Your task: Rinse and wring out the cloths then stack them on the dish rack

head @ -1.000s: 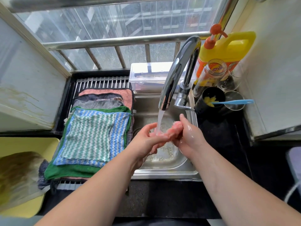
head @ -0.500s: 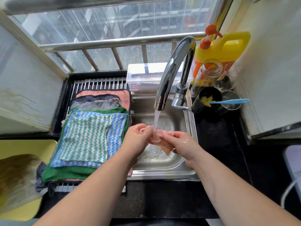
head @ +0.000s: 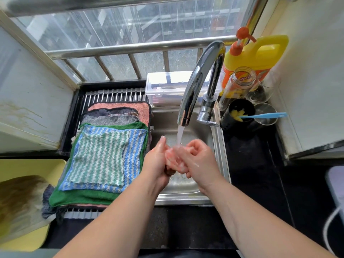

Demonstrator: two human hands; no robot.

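Over the steel sink, under the water falling from the chrome faucet: left hand edge-on, fingers straight and released, tips toward the window; right hand touching it, fingers curled inward against the left palm, knuckles up. Cannot tell whether anything is pinched between the two palms. Just beside the sink's left rim, on the dish rack, a pile of cloths laid flat: on top a green-and-white striped cloth; under it a larger blue-and-white striped cloth; next a green cloth showing along the pile's front and right edges; behind these a grey cloth; and toward the rack's back edge a salmon-pink cloth. Rack bars showing at the back and front edges. Against the sink's back rim, a clear lidded plastic box. In the back right corner of the dark countertop, a yellow detergent jug with an orange pump, a glass jar in front of it, a black cup holding yellow pieces, and a blue utensil lying across that cup and a clear glass beside it. Past the rack's left edge, a yellow tray.
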